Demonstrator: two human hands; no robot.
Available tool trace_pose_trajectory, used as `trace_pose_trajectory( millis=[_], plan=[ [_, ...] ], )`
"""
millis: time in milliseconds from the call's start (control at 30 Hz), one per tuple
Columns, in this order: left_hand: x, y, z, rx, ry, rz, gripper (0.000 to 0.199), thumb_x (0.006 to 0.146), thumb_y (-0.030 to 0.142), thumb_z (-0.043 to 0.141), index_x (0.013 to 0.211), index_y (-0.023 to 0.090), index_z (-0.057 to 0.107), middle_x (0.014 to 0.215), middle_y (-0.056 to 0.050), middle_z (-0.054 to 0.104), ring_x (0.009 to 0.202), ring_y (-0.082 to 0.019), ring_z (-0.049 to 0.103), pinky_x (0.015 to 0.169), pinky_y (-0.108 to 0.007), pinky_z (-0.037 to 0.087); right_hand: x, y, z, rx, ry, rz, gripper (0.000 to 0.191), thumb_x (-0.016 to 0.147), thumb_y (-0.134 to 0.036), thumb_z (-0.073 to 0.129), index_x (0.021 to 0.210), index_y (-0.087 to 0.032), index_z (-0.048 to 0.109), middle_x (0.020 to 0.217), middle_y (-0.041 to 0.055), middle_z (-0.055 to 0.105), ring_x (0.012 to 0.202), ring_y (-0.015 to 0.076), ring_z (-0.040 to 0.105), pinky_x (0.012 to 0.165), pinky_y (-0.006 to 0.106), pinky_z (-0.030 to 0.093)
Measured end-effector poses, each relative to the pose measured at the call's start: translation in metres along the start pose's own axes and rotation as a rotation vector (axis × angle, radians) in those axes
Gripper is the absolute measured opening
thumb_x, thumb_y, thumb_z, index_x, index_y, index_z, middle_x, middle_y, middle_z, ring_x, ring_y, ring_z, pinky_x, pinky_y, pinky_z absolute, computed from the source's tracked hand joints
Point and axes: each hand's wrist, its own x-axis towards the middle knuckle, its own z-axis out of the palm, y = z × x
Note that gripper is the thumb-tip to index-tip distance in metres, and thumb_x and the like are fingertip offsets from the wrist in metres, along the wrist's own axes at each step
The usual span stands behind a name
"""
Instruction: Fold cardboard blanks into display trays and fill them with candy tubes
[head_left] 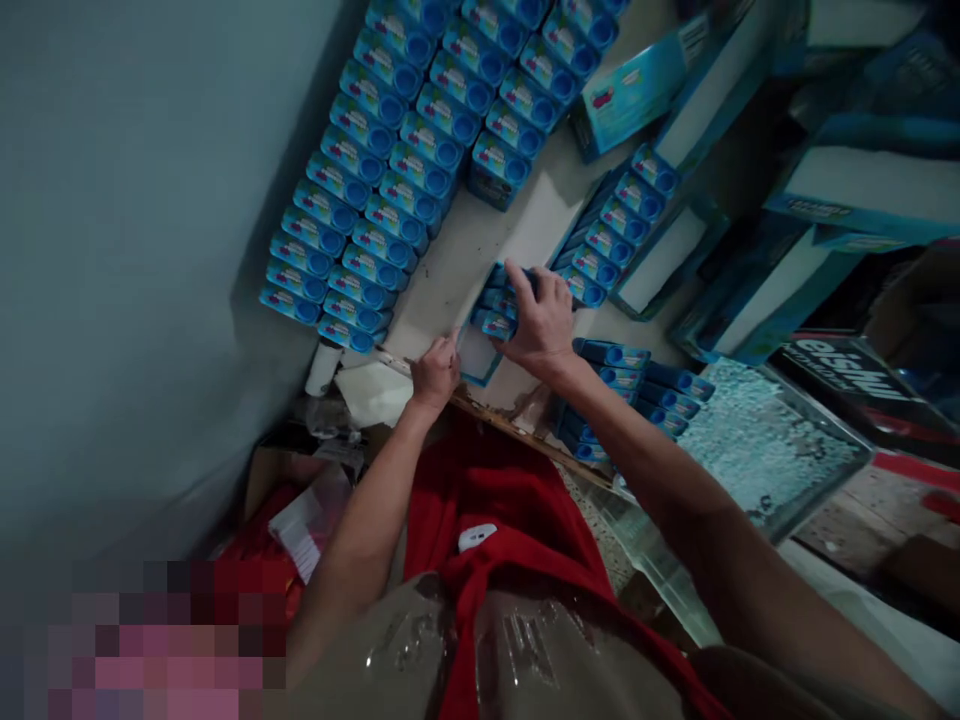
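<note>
A small open blue box (480, 358) with a white inside lies tilted near the front edge of the worktop. Several small blue packs (495, 322) with round blue spots on their ends stand in its far part. My right hand (541, 318) is closed around these packs, thumb on the near side and fingers over the far side. At the box's left edge, my left hand (436, 372) is curled with its fingers pinched at the wall. Just beyond my right hand stands a row of matching blue packs (615, 222).
Long rows of blue packs (360, 165) line the worktop's left side by the wall. More packs (611, 385) stand right of my forearm. Blue boxes (877, 185) are stacked at right, near a tray of small pale-blue pieces (780, 440). A red cloth (495, 480) hangs below the worktop edge.
</note>
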Motion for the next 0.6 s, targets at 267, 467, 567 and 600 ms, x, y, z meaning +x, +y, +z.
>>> trace_pose_trajectory(
  millis=[267, 467, 567, 600],
  plan=[
    [-0.002, -0.008, 0.003, -0.034, 0.015, 0.01, 0.051, 0.106, 0.017, 0.049, 0.156, 0.018, 0.061, 0.13, -0.017, 0.075, 0.114, -0.027, 0.075, 0.095, -0.032, 0.057, 0.025, -0.007, -0.017, -0.009, -0.111, -0.099, 0.124, 0.064, -0.091, 0.074, 0.164, -0.02, 0.054, 0.174, 0.0209, 0.04, 0.168, 0.0499, 0.012, 0.127, 0.075, 0.022],
    [-0.008, -0.002, 0.011, -0.062, -0.008, 0.007, 0.049, 0.111, 0.026, 0.042, 0.158, 0.02, 0.059, 0.136, -0.016, 0.075, 0.117, -0.027, 0.075, 0.097, -0.033, 0.059, 0.143, 0.02, -0.052, -0.034, 0.104, -0.088, 0.111, 0.09, -0.086, 0.06, 0.172, -0.015, 0.034, 0.179, 0.0269, 0.022, 0.168, 0.047, 0.013, 0.127, 0.074, 0.022],
    [-0.009, -0.004, 0.02, -0.064, -0.006, 0.014, 0.05, 0.111, 0.026, 0.042, 0.158, 0.02, 0.058, 0.133, -0.016, 0.076, 0.116, -0.028, 0.076, 0.098, -0.036, 0.059, 0.187, 0.02, -0.046, -0.061, 0.059, -0.125, 0.107, 0.094, -0.078, 0.06, 0.172, -0.011, 0.032, 0.177, 0.0294, 0.025, 0.168, 0.0467, 0.016, 0.127, 0.078, 0.015],
    [-0.008, -0.005, 0.023, -0.063, -0.006, 0.005, 0.05, 0.111, 0.026, 0.042, 0.158, 0.02, 0.059, 0.133, -0.017, 0.076, 0.116, -0.029, 0.076, 0.097, -0.036, 0.059, 0.191, 0.017, -0.043, -0.072, 0.04, -0.135, 0.105, 0.095, -0.075, 0.061, 0.173, -0.011, 0.032, 0.177, 0.0289, 0.026, 0.168, 0.0459, 0.016, 0.128, 0.078, 0.013]
  ],
)
